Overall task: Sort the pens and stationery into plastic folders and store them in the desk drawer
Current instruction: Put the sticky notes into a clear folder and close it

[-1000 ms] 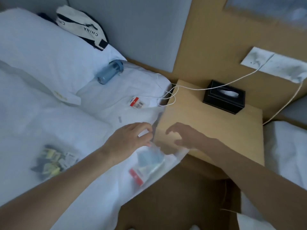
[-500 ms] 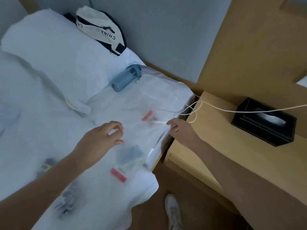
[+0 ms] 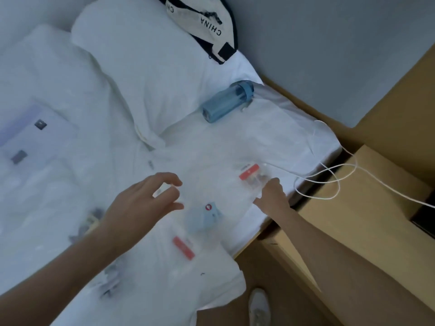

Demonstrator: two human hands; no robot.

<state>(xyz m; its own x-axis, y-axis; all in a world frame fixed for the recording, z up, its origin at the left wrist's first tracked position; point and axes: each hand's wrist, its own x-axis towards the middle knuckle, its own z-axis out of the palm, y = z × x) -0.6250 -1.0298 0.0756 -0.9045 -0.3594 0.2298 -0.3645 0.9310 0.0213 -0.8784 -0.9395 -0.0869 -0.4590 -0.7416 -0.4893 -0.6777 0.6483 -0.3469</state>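
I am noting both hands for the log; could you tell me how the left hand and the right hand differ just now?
The left hand hovers over the bed with fingers loosely curled, holding nothing; the right hand rests on a clear plastic folder near the bed's edge, its grip unclear. Both hands are bare and extended over the white sheet.

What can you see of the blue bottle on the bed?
The bottle is translucent blue plastic with a darker blue cap and a small loop at the cap end. It lies on its side on the white sheet, just below the pillow, cap pointing toward the wall. It looks closed. Whether it holds anything cannot be told. Neither hand touches it.
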